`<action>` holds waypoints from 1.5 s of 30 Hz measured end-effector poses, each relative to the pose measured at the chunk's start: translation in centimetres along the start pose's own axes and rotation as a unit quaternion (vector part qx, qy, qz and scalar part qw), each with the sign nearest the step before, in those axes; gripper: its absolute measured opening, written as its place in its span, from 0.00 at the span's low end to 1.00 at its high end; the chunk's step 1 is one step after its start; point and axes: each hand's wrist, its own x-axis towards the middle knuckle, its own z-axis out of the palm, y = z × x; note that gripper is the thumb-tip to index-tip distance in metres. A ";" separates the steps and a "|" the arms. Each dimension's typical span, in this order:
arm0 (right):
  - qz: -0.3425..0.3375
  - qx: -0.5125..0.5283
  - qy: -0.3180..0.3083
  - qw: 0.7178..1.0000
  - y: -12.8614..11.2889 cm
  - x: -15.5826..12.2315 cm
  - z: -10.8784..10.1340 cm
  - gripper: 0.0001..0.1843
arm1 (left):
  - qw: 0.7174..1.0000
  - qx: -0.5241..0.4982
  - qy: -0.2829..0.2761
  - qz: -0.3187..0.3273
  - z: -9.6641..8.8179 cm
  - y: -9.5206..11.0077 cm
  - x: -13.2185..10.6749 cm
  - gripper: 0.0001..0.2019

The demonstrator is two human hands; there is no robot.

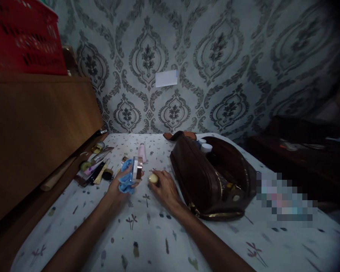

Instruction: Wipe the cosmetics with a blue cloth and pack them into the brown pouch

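My left hand point(115, 186) is closed around a blue cloth point(126, 186) and a clear-walled cosmetic jar point(137, 170) with a shiny brownish end, tipped on its side. In the fingers of my right hand point(168, 189) is a small container with a round cream-gold top point(153, 178), low over the bed sheet; its body is mostly hidden. Just beyond the hands lies a pale pink tube point(142, 153). To the right of my right hand, a brown toiletry bag point(191, 175) sits unzipped, with a white-capped container point(206, 147) inside.
Several cosmetics, including a black-capped tube point(107, 174), lie in a cluster at the left beside a wooden cabinet point(39, 124). A red basket point(25, 41) stands on top of it. Patterned wallpaper point(215, 75) closes off the back. A blurred-out patch covers something right of the bag.
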 end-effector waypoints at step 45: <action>-0.133 0.244 0.002 0.961 -2.5 -0.7 -0.7 0.33 | 0.850 0.510 0.098 0.086 1.5 -0.8 0.9 0.26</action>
